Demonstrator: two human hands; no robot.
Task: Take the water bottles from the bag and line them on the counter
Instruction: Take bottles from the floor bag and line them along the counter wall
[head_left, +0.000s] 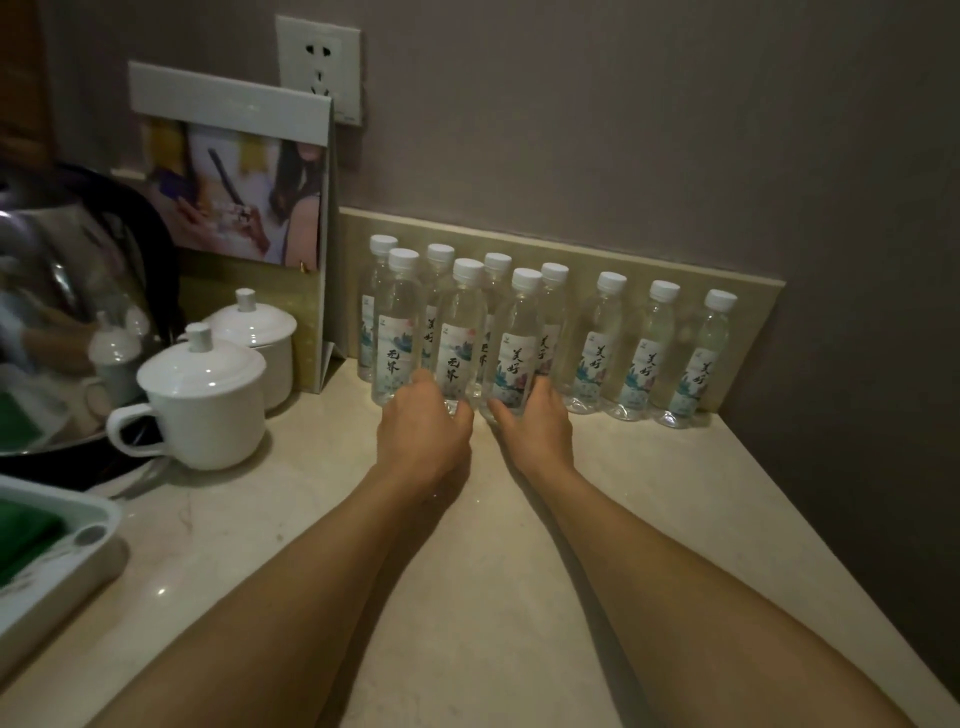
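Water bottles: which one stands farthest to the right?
The bottle at the right end of the back row, nearest the wall corner; neither hand touches it.

Probably a hotel room: kettle (62, 291), lidded cups (200, 400), promo card (234, 171).

Pale marble worktop (519, 597) lay open in front. Clear white-capped water bottles (597, 353) walled the back edge, two deep at left. White lidded ceramic cups (202, 410) and shiny steel kettle (57, 312) blocked the left side; grey wall (857, 312) closed the right.
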